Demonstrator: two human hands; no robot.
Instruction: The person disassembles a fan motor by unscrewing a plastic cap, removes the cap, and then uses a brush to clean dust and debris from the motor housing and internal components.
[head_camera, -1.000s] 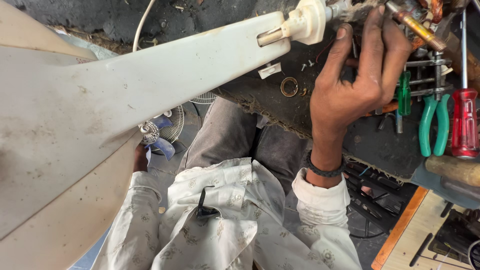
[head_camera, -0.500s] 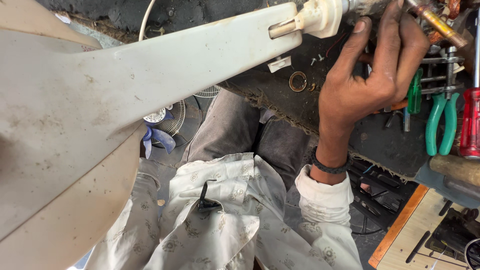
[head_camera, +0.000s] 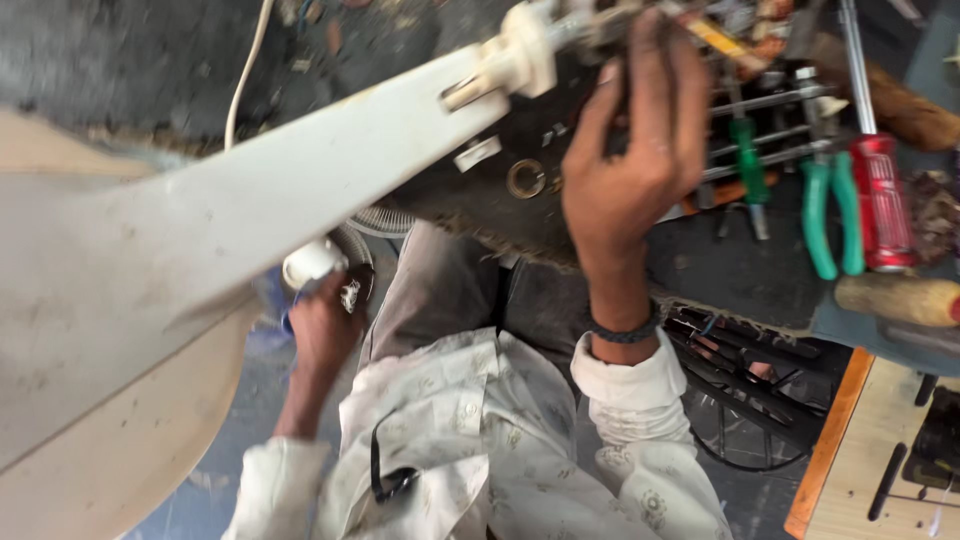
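Note:
A big off-white fan base with its long neck slants from the lower left up to a white joint at the top. My right hand reaches up past the joint, its fingers closed on the metal end of the neck. My left hand is low beside my knee, under the base's edge, curled around a small white round part with frayed wire ends. Whether that part belongs to the base is hidden.
A dark cloth-covered bench carries a brass ring, green-handled pliers, a red-handled screwdriver, a green screwdriver and a wooden handle. A black wire fan guard and a wooden board lie at the lower right.
My left hand has come out from behind the white base and now shows gripping the small white part. My right hand stays at the neck's metal end; the view has shifted.

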